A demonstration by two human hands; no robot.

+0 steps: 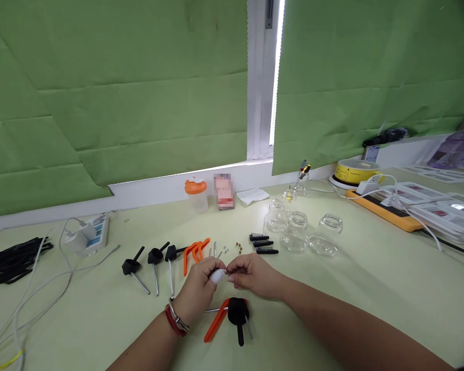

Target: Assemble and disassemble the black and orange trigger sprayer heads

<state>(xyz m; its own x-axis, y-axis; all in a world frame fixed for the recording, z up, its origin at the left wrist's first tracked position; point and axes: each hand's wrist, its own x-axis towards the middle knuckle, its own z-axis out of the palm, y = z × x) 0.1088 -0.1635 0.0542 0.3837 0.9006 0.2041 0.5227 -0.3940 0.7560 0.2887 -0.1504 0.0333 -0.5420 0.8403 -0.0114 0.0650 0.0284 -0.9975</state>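
My left hand (pixel 199 284) is closed in a pinch, with a crumpled white piece (pixel 217 276), tissue-like, at its thumb. Facing it, my right hand (pixel 257 276) pinches thumb and forefinger together. A tiny brass-coloured piece (pixel 227 273) shows where the fingertips meet; its exact kind is too small to tell. Just below the hands lies a black plastic knob-like part (pixel 238 311) with a metal rod and an orange lever (pixel 216 325). Beyond my fingers are small brass bits (pixel 238 248), thin metal pins (pixel 215 249) and more orange levers (pixel 196 249).
Three black parts with metal rods (pixel 154 256) lie to the left. Black spring pieces (pixel 263 242) and several glass jars (pixel 294 234) stand right of centre. At the back are an orange-lidded cup (pixel 197 196) and a pink box (pixel 224 191). Cables (pixel 67 268) cross the left side.
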